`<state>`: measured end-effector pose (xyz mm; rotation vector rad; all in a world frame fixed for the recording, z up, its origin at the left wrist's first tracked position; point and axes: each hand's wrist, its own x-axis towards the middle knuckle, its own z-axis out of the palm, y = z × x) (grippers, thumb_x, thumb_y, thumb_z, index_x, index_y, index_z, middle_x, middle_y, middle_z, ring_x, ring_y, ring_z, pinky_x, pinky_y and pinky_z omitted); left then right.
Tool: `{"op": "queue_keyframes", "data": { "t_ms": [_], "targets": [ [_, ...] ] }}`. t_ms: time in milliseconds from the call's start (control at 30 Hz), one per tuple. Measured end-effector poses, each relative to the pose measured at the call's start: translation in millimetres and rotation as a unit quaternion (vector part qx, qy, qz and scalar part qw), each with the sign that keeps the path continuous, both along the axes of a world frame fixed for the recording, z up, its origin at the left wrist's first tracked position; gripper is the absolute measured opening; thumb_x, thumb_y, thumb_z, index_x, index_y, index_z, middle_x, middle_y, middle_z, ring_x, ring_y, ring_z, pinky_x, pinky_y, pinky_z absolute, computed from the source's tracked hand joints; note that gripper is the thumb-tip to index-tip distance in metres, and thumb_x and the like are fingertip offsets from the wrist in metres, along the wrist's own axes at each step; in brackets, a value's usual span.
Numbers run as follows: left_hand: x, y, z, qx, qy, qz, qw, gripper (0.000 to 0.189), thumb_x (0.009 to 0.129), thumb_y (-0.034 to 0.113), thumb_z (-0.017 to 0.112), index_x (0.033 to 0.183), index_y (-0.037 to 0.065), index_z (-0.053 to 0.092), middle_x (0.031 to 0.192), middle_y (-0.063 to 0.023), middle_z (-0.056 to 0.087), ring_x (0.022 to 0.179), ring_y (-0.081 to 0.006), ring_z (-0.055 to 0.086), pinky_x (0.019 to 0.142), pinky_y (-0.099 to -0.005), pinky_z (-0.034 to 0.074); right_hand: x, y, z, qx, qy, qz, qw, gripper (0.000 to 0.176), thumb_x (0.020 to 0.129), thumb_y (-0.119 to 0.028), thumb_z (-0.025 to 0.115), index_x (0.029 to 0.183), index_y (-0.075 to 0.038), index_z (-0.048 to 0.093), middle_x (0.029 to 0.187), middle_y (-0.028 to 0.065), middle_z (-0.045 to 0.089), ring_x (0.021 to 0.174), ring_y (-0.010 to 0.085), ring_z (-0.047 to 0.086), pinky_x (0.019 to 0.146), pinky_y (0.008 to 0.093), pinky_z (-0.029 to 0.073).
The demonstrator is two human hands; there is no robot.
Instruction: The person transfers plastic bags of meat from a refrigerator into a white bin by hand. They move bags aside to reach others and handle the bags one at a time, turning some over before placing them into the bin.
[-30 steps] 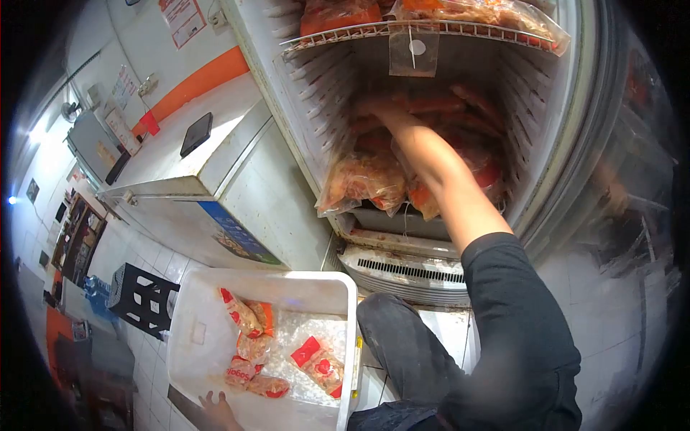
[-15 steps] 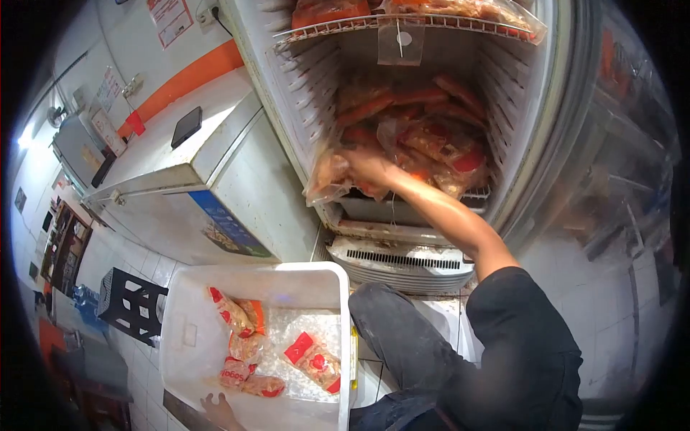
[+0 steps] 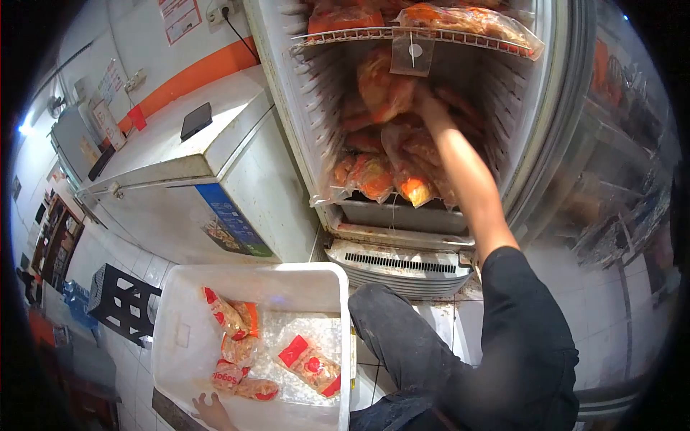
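Note:
My right hand [image 3: 425, 104] is inside the upright fridge, raised above the pile on its lower level. Its fingers seem closed on a plastic bag of orange-red food [image 3: 384, 82], though motion blur and the bag hide part of them. Below lie other clear bags of food [image 3: 374, 176], crowded toward the front. My left hand [image 3: 211, 412] is at the near-left rim of a white plastic tub [image 3: 251, 275], fingers spread and holding nothing. Inside the tub are several red-and-clear food packets [image 3: 313, 365], one apart on the right and the others bunched left.
A wire shelf [image 3: 345, 37] with more bags crosses the fridge above my right hand, a clear tag [image 3: 412, 54] hanging from its edge. On the left, a white chest freezer [image 3: 165, 215] carries a phone [image 3: 196, 121]. A black crate [image 3: 123, 302] stands beside the tub.
My right hand has moved up and deeper into the fridge from the front left of the pile, and a bag now appears raised beside it. My left hand stays by the tub.

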<state>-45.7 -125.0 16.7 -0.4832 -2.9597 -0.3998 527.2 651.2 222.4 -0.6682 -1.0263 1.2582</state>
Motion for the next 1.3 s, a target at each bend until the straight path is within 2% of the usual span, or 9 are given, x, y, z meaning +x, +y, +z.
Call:
{"op": "queue_keyframes", "data": {
  "t_ms": [133,300,533,700,767,900,967,1067,1300],
  "targets": [
    [1.2,2.5,-2.9,-0.006,0.012,0.009,1.0,0.045,0.083,0.034,0.068,0.12,0.01,0.062,0.143,-0.0155,0.044,0.13,-0.0337,0.044,0.117,-0.0473,0.018,31.9,-31.5,60.5,0.146,-0.227,-0.191,0.944,0.05,0.096,-0.037,0.05,0.131,-0.002,0.051,0.127,0.0219,0.056,0.115,0.0331,0.056,0.1,0.0406,0.043],
    [-3.4,3.1,-8.8,0.038,-0.025,0.022,0.999,0.046,0.084,0.035,0.067,0.122,0.01,0.061,0.144,-0.016,0.044,0.132,-0.0333,0.042,0.115,-0.0451,0.022,68.7,42.8,48.2,0.284,-0.606,-0.407,0.622,0.049,0.096,-0.037,0.05,0.134,-0.007,0.049,0.13,0.0225,0.055,0.119,0.0355,0.054,0.101,0.0422,0.041],
    [-7.3,-2.0,-5.3,-0.008,0.001,-0.002,1.0,0.046,0.085,0.036,0.066,0.122,0.009,0.061,0.146,-0.0164,0.042,0.133,-0.0347,0.041,0.113,-0.0475,0.024,17.5,-169.1,23.7,0.195,-0.588,-0.186,0.763,0.045,0.086,-0.033,0.062,0.119,-0.003,0.06,0.117,0.025,0.061,0.112,0.0367,0.058,0.095,0.0406,0.045],
    [2.4,2.3,-3.1,0.017,0.015,-0.026,0.999,0.051,0.084,0.035,0.067,0.125,0.005,0.058,0.138,-0.0201,0.048,0.126,-0.0387,0.046,0.108,-0.0475,0.033,-26.6,-265.5,-30.5,0.17,-0.72,-0.212,0.639,0.041,0.078,-0.037,0.066,0.093,0.0,0.062,0.091,0.0244,0.065,0.09,0.0392,0.065,0.081,0.048,0.051],
    [-32.2,-24.2,-35.2,0.017,0.035,-0.086,0.996,0.067,0.081,0.051,0.069,0.133,0.011,0.054,0.139,-0.0225,0.046,0.123,-0.045,0.047,0.102,-0.0496,0.041,-13.3,-268.8,-34.7,0.096,-0.766,-0.26,0.58,0.045,0.077,-0.034,0.066,0.108,-0.001,0.061,0.096,0.0234,0.066,0.091,0.04,0.065,0.081,0.0471,0.053],
    [-25.4,-21.5,-31.6,0.041,0.113,-0.103,0.987,0.048,0.086,0.048,0.065,0.112,0.008,0.067,0.12,-0.0202,0.06,0.112,-0.039,0.055,0.097,-0.0444,0.044,61.3,-263.2,-37.7,0.211,-0.646,-0.305,0.667,0.073,0.071,-0.034,0.073,0.136,-0.013,0.048,0.137,0.0171,0.049,0.131,0.0329,0.041,0.109,0.0413,0.034],
    [-31.0,-23.0,-41.8,0.033,0.142,-0.105,0.984,0.048,0.086,0.049,0.064,0.113,0.009,0.067,0.118,-0.0176,0.06,0.111,-0.038,0.056,0.099,-0.0484,0.041,75.6,-265.2,-18.8,0.281,-0.687,-0.272,0.612,0.064,0.074,-0.034,0.072,0.132,-0.015,0.053,0.134,0.0148,0.054,0.126,0.0325,0.047,0.107,0.0415,0.037],
    [-31.8,-23.3,-42.4,0.021,0.136,-0.095,0.986,0.05,0.088,0.053,0.059,0.114,0.011,0.066,0.119,-0.0145,0.06,0.114,-0.0353,0.055,0.105,-0.0561,0.032,94.1,-234.1,-40.5,0.052,-0.67,-0.304,0.675,0.051,0.08,-0.031,0.069,0.127,-0.016,0.057,0.129,0.015,0.058,0.119,0.0334,0.053,0.104,0.042,0.039],
    [-39.3,-26.8,-49.2,0.029,0.116,-0.093,0.988,0.055,0.088,0.058,0.054,0.119,0.014,0.064,0.123,-0.011,0.058,0.117,-0.0328,0.054,0.109,-0.0653,0.017,132.7,-199.8,-57.6,0.209,-0.469,-0.449,0.731,0.044,0.089,-0.038,0.058,0.119,-0.006,0.059,0.114,0.0159,0.065,0.1,0.0276,0.063,0.086,0.0377,0.05]
  ]
}}
